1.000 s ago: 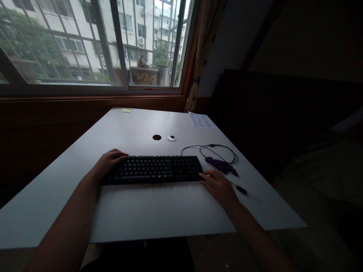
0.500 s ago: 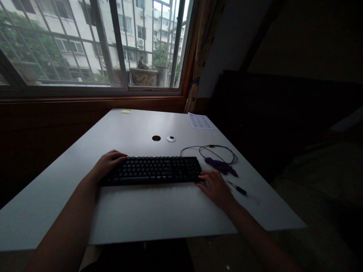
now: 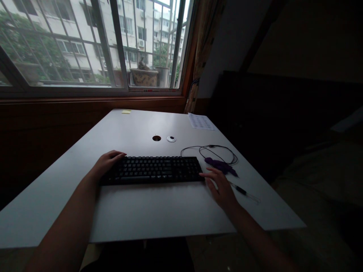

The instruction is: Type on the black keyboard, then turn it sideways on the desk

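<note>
keyboard (image 3: 159, 169) is sitting on the white table (image 3: 159, 215), in front of the person. left hand (image 3: 107, 164) covers its left end, can't tell if it's actually gripping. right hand (image 3: 222, 187) is loosely open, fingers at the right edge. imo an uneven push could swing it crooked, and a careless sweep could snag the cord (image 3: 237, 156), purple cloth (image 3: 219, 165) or wire-ended tool (image 3: 241, 190).
</note>
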Motion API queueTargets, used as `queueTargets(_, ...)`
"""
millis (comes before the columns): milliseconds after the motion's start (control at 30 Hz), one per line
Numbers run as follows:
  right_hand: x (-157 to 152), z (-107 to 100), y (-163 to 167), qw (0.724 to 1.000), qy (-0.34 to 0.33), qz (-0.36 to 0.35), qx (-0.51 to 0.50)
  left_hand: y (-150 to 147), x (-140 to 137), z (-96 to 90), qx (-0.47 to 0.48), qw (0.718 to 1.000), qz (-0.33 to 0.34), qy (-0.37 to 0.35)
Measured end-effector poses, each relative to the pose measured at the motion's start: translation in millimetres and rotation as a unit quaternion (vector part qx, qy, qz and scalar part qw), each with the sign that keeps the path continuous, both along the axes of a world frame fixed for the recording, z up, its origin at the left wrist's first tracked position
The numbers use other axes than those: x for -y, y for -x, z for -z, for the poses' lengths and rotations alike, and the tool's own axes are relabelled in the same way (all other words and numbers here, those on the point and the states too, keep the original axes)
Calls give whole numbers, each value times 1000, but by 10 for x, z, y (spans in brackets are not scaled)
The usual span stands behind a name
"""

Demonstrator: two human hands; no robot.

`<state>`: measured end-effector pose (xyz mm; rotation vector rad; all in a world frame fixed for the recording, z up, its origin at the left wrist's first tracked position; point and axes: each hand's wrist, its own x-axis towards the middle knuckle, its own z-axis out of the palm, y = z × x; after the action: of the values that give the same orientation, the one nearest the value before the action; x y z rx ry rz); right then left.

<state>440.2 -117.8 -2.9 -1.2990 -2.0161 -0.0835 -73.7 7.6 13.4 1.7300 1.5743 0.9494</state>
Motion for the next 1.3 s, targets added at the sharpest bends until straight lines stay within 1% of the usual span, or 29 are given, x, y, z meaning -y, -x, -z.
queueTargets(100, -2, -2, 9, 1000, 8, -10, 20, -20, 21, -31, 8, 1000, -6, -2)
queueTargets(200, 5, -7, 8, 1000, -8, -11, 2, -15, 27, -36, 5, 1000, -13, -11)
queueTargets(367, -1, -16, 20, 1000, 1, -12, 23, 15, 9, 11, 15, 999, -29, -21)
queueTargets(533, -11, -10, 19, 1000, -20, -9, 10, 28, -1, 41, 39, 998, -54, -19)
queueTargets(667, -20, -5, 14, 1000, -12, -6, 15, 37, -5, 52, 54, 996, -62, -16)
queueTargets(800, -19, -10, 21, 1000, -16, 1, -2, 28, -9, 31, 28, 998, -64, -9)
queueTargets(900, -20, -24, 31, 1000, -3, 0, -3, 24, -20, 23, 10, 998, -59, -17)
queueTargets(1067, -19, -22, 21, 999, -19, -7, -31, 52, -48, 76, 1, 999, -51, -19)
queueTargets(1133, -21, -16, 24, 1000, -18, -12, -18, 63, -57, 95, -1, 998, -54, -17)
queueTargets(1300, -35, -34, 84, 997, 0, -49, 64, 69, -72, 101, 3, 998, -52, -30)
